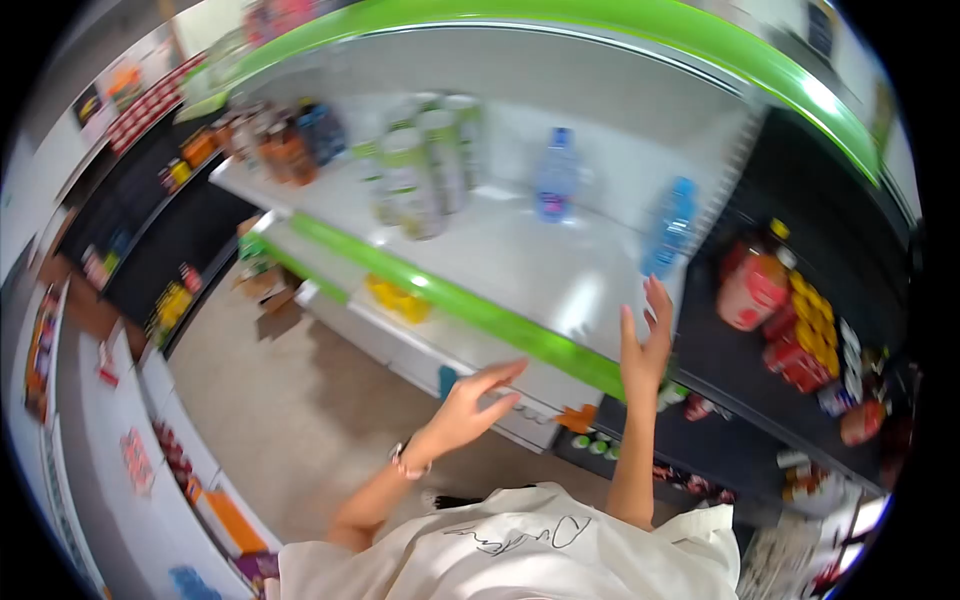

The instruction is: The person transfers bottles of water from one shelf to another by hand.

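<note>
My right hand reaches over the front of the white shelf, fingers stretched and apart, holding nothing. Just beyond its fingertips stands a blue water bottle by the shelf's right end; a gap seems to remain between them. My left hand hangs before the green shelf edge, its thumb and fingers apart with nothing in them. A clear bottle with a pink-marked label stands upright near the shelf's back. Farther left is a group of tall green-and-white cans, somewhat blurred.
Dark bottles stand at the shelf's left end. Yellow items lie on the lower shelf. To the right, a black shelf holds a large red-labelled bottle and yellow-capped bottles. A cardboard box sits on the floor.
</note>
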`<state>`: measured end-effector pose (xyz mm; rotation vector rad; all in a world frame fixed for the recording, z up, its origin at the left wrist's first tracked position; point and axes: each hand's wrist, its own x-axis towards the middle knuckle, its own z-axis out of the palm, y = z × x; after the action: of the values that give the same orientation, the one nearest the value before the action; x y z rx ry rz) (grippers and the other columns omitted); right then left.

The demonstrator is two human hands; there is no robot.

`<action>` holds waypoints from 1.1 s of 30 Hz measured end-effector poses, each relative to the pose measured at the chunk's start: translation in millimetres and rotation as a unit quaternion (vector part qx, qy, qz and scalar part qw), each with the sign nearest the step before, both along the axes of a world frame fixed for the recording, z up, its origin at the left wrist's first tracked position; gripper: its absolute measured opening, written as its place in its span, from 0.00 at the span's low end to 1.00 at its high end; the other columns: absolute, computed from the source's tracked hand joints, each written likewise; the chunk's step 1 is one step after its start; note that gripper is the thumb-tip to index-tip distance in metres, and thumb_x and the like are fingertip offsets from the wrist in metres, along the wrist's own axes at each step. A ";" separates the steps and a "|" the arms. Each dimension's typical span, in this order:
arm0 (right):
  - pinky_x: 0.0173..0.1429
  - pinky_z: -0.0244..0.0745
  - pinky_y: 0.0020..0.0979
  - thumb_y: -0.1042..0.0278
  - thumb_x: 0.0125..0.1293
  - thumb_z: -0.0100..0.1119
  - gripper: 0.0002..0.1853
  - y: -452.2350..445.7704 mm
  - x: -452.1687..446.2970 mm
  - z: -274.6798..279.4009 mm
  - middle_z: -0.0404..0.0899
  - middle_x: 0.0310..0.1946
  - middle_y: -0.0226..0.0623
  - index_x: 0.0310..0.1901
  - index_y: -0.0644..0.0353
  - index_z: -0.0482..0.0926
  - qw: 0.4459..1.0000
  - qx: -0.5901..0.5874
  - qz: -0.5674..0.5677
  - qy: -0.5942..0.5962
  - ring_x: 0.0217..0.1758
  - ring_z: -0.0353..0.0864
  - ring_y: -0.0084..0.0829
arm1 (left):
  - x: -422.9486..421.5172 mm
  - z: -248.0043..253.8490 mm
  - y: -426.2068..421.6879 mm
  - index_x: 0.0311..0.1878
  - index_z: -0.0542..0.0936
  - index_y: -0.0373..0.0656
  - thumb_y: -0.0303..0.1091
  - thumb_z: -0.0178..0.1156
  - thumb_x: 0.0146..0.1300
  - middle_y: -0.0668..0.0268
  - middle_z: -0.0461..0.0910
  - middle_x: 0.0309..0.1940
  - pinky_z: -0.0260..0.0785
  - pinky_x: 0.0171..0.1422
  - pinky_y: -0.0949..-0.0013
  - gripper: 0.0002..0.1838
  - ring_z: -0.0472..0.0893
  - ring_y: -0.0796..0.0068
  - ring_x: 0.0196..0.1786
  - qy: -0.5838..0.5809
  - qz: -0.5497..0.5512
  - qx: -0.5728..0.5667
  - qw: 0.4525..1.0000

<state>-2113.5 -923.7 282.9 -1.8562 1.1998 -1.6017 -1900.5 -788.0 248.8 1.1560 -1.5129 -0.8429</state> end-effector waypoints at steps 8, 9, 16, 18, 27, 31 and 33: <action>0.57 0.69 0.38 0.74 0.60 0.59 0.10 130.2 230.1 -57.2 0.81 0.41 0.39 0.44 0.58 0.80 0.940 0.029 0.304 0.151 0.50 0.77 0.42 | 193.9 -180.2 346.8 0.68 0.63 0.37 0.58 0.54 0.63 0.43 0.69 0.62 0.56 0.71 0.54 0.39 0.65 0.46 0.67 -0.286 0.053 0.620 0.729; 0.58 0.68 0.39 0.73 0.59 0.59 0.09 150.9 258.9 -56.3 0.81 0.39 0.38 0.43 0.57 0.80 0.922 -0.020 0.332 0.199 0.49 0.76 0.42 | 202.5 -173.5 367.7 0.68 0.63 0.37 0.58 0.54 0.63 0.43 0.69 0.62 0.56 0.71 0.54 0.39 0.65 0.46 0.67 -0.272 0.068 0.626 0.728; 0.58 0.68 0.41 0.69 0.59 0.61 0.09 265.3 426.2 -23.2 0.82 0.38 0.36 0.42 0.56 0.81 0.799 -0.113 0.558 0.195 0.48 0.78 0.41 | 273.9 -74.4 351.7 0.58 0.74 0.36 0.46 0.56 0.65 0.45 0.78 0.48 0.72 0.53 0.56 0.26 0.79 0.48 0.51 -0.216 0.453 0.346 0.792; 0.57 0.68 0.40 0.69 0.60 0.61 0.09 277.8 458.9 -32.5 0.82 0.38 0.36 0.42 0.56 0.81 0.787 -0.099 0.577 0.193 0.48 0.78 0.41 | 297.4 -49.2 322.2 0.57 0.75 0.37 0.39 0.57 0.66 0.51 0.80 0.49 0.71 0.56 0.60 0.20 0.79 0.53 0.52 -0.160 0.512 0.062 0.842; 0.45 0.74 0.30 0.72 0.62 0.58 0.08 272.0 614.3 -67.7 0.83 0.34 0.38 0.42 0.62 0.81 0.784 0.150 0.574 0.184 0.39 0.82 0.32 | 445.4 -55.7 308.9 0.55 0.77 0.39 0.29 0.59 0.64 0.59 0.78 0.55 0.69 0.59 0.67 0.16 0.79 0.65 0.53 0.078 0.444 0.043 0.892; 0.36 0.72 0.34 0.69 0.63 0.58 0.07 255.1 735.2 -49.0 0.81 0.31 0.36 0.41 0.57 0.82 0.766 0.114 0.613 0.161 0.34 0.79 0.35 | 566.6 25.1 316.8 0.59 0.72 0.37 0.26 0.60 0.62 0.61 0.79 0.48 0.69 0.58 0.68 0.21 0.78 0.68 0.52 -0.081 0.576 -0.034 0.813; 0.37 0.72 0.35 0.70 0.62 0.58 0.07 239.9 797.3 -33.9 0.81 0.31 0.36 0.41 0.57 0.81 0.745 0.034 0.653 0.131 0.34 0.78 0.37 | 616.5 75.8 327.4 0.58 0.68 0.36 0.27 0.60 0.62 0.57 0.79 0.47 0.67 0.59 0.62 0.22 0.77 0.63 0.53 -0.093 0.625 -0.192 0.751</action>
<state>-1316.2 -683.8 248.9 -2.0497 -0.1656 -0.4666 -1283.9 -460.6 324.6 1.5721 -0.6527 0.5003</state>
